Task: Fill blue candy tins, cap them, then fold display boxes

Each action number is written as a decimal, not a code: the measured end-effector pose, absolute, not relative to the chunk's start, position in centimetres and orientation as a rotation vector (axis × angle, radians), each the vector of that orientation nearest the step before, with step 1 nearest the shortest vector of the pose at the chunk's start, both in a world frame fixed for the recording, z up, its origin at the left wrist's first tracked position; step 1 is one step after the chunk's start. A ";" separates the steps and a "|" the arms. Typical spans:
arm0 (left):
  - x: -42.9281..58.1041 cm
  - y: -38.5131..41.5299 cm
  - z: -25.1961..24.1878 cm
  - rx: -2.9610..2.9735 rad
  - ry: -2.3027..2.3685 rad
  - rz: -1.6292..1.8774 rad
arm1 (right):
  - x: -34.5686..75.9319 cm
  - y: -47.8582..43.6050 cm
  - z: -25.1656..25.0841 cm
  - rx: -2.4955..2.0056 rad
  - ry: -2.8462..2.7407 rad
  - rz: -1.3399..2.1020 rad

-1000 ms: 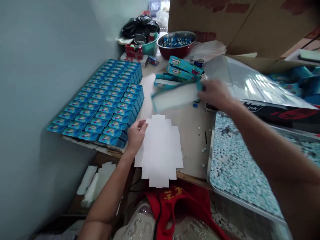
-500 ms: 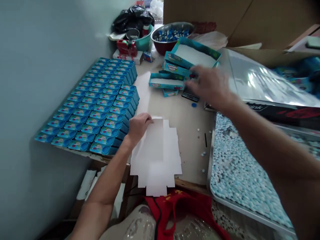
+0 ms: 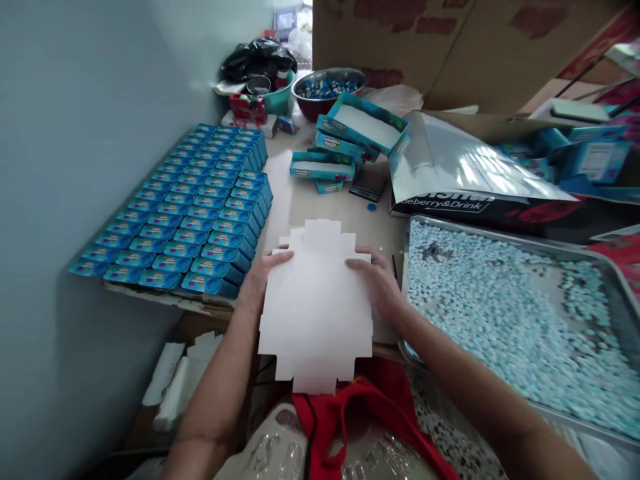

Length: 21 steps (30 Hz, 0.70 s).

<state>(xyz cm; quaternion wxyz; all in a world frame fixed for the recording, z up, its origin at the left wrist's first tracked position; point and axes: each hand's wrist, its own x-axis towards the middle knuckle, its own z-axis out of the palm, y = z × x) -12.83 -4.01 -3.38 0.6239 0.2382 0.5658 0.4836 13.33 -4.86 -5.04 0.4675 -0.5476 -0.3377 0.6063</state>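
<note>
A flat white die-cut box blank [image 3: 316, 307] with notched flaps lies at the table's near edge, its lower flaps reaching past that edge. My left hand [image 3: 261, 270] grips its left side, thumb on top and fingers underneath. On the opposite side my right hand [image 3: 379, 277] holds it the same way, thumb over the white face. Beyond the blank stand several open blue caramel boxes [image 3: 323, 167], some stacked on others. A dark pocket scale [image 3: 369, 185] lies beside them, near a small blue disc [image 3: 371, 207].
Rows of small blue boxes [image 3: 185, 217] fill the left side by the wall. At right, a metal tray [image 3: 505, 250] holds pale blue candies, with a black carton [image 3: 450, 205] behind it. A metal bowl [image 3: 327, 100] of wrapped candies and a teal basin [image 3: 280, 100] stand at the back.
My right hand has come down from near the caramel boxes to the blank's right side. Both hands now hold the blank, its far end fully unfolded. The view has shifted slightly right.
</note>
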 end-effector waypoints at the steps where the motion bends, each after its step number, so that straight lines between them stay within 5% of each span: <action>1: -12.3 -4.4 -4.1 0.509 1.315 1.099 | 13.3 -5.2 -5.5 -1.381 -0.998 1.346; 5: -10.9 -4.9 -4.8 0.728 1.580 1.041 | 13.4 -5.1 -6.7 -1.510 -1.983 0.720; 8: -10.5 -4.8 -4.3 1.170 1.794 0.979 | 13.3 -3.8 -6.4 -1.505 -2.528 0.587; 12: -10.6 -4.6 -4.7 1.463 1.912 0.943 | 12.6 -2.0 -4.8 -1.540 -2.716 0.569; 21: -13.1 -5.6 -5.9 0.893 1.405 0.917 | 9.4 0.4 -2.7 -1.688 -2.810 0.609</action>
